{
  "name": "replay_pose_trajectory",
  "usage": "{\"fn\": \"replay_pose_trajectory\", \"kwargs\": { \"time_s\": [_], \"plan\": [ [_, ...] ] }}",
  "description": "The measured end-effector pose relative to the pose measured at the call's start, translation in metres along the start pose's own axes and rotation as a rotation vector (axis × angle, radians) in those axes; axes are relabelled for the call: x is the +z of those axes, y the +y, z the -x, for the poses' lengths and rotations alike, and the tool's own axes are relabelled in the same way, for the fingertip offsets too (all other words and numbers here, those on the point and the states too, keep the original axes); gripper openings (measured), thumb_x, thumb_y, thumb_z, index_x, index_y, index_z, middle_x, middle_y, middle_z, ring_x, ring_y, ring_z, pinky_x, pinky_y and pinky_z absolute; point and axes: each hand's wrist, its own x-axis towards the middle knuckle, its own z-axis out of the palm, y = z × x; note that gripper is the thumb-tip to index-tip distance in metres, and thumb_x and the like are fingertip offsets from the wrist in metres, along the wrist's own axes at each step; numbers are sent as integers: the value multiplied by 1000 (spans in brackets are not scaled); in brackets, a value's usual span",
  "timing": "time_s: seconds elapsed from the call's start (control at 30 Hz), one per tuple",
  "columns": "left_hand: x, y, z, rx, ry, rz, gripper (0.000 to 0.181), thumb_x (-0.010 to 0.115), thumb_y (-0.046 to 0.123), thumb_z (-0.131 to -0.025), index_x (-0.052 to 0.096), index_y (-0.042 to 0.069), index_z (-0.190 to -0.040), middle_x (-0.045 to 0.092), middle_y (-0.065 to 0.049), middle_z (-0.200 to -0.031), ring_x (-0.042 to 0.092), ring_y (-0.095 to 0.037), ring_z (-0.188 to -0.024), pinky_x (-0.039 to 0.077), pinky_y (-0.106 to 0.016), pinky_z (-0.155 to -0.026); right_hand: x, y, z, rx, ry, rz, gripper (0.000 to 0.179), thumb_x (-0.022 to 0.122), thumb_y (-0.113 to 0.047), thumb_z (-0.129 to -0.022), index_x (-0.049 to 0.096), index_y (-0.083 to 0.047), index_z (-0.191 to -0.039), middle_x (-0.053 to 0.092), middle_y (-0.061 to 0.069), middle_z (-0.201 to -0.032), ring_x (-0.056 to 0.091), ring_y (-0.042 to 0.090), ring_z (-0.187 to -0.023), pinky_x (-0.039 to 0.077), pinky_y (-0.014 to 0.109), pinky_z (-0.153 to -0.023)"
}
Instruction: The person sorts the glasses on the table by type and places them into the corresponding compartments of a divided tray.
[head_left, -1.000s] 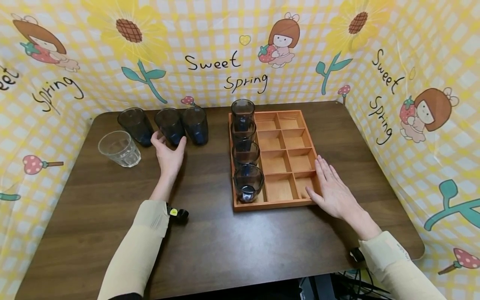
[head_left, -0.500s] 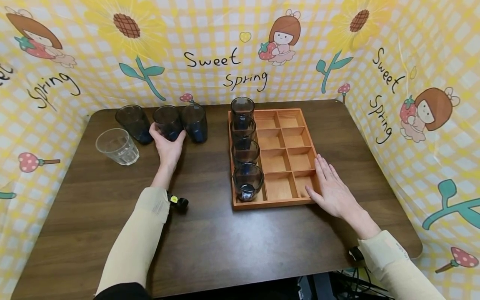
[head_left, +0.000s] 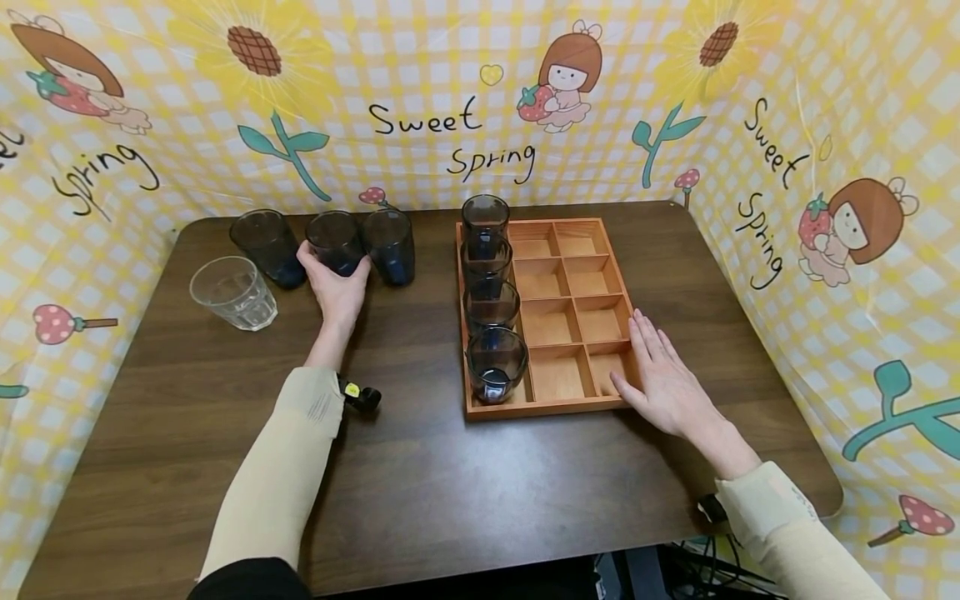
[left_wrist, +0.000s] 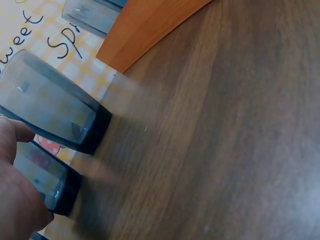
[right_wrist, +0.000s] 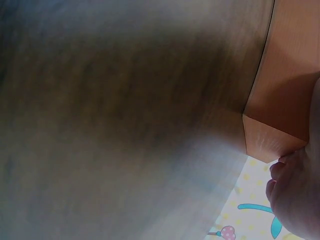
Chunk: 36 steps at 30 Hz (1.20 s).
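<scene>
My left hand (head_left: 335, 292) grips a dark tinted drinking glass (head_left: 333, 237), thumb on its right side and fingers on its left. In the left wrist view the held glass (left_wrist: 42, 172) shows behind the thumb. Close on its right stands another dark glass (head_left: 390, 246), and on its left a third (head_left: 267, 248). A clear glass (head_left: 234, 293) stands in front of that one. With fingers straight, my right hand (head_left: 667, 379) rests along the right edge of a divided wooden tray (head_left: 551, 408). Several dark glasses (head_left: 497, 365) fill the tray's left column.
The brown table (head_left: 420, 492) carries everything. A patterned yellow cloth (head_left: 420, 50) rises behind and at both sides, close to the back glasses. Dark cables (head_left: 723, 558) hang below the front right edge.
My left hand has closed in around the middle dark glass, its thumb now against the side. The right hand and tray stay put; the head view has shifted slightly.
</scene>
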Motion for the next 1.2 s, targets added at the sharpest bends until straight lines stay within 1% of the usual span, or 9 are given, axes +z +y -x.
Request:
{"fn": "replay_pose_trajectory", "kwargs": {
  "time_s": [0.13, 0.23, 0.43, 0.6, 0.73, 0.9, 1.0, 1.1, 1.2],
  "plan": [
    [-3, 0, 0, 27, 0, -1, 82, 80, 28, -76, 30, 21, -140, 38, -1, -148, 36, -5, -138, 27, -21, -115, 0, -1, 0, -4, 7, 0, 90, 45, -58, -96, 5, -5, -157, 2, 12, -166, 9, 30, -154, 14, 46, -124],
    [-7, 2, 0, 32, -1, 5, 81, 82, 28, -75, 32, 21, -137, 43, -2, -141, 42, -6, -134, 31, -22, -112, -1, -1, 0, -7, 5, -1, 90, 46, -57, -96, 3, -5, -157, 1, 12, -166, 8, 30, -154, 11, 44, -125],
    [-12, 8, 6, -46, -29, 18, 83, 86, 27, -70, 32, 27, -133, 47, -2, -125, 49, -14, -122, 38, -28, -107, 0, 0, 0, -12, 9, 2, 90, 48, -54, -96, 2, -5, -157, 2, 13, -166, 8, 30, -154, 9, 41, -126],
    [-17, 13, 16, -75, -62, -1, 84, 87, 25, -70, 31, 28, -133, 47, -5, -129, 48, -16, -124, 38, -31, -108, 0, 0, 1, -1, 2, 0, 90, 48, -54, -96, 2, -5, -157, 0, 12, -166, 6, 29, -154, 11, 43, -125],
    [-25, 15, 28, -60, -85, 31, 83, 87, 22, -69, 33, 27, -132, 46, -4, -128, 48, -13, -121, 39, -30, -105, 0, -1, 1, 0, -7, -5, 90, 48, -53, -97, 2, -5, -157, 0, 12, -166, 6, 29, -154, 11, 45, -125],
    [-34, 16, 44, -31, -134, 69, 84, 88, 22, -69, 35, 26, -133, 50, 2, -121, 54, -11, -112, 45, -23, -93, 0, -1, 1, -5, 3, -3, 90, 48, -53, -96, 2, -5, -157, 1, 13, -166, 8, 30, -154, 11, 44, -125],
    [-38, 21, 53, -11, -155, 30, 83, 89, 23, -68, 36, 24, -133, 56, 2, -116, 58, -9, -103, 46, -17, -84, 0, -1, 1, -7, 7, -7, 90, 49, -53, -96, 1, -5, -157, 1, 13, -166, 9, 31, -154, 10, 43, -126],
    [-42, 32, 64, 23, -185, -15, 81, 89, 20, -68, 39, 19, -132, 61, -2, -111, 60, -8, -97, 47, -15, -80, 0, -1, 1, -5, 0, -8, 91, 49, -53, -96, 1, -5, -157, 1, 13, -166, 7, 30, -154, 9, 41, -126],
    [-48, 51, 76, 81, -236, -47, 77, 88, 17, -69, 42, 14, -131, 65, -7, -111, 60, -5, -95, 48, -17, -82, 0, -1, 0, -4, -8, -7, 91, 48, -53, -97, 0, -5, -157, 0, 12, -166, 7, 30, -154, 8, 41, -126]
  ]
}}
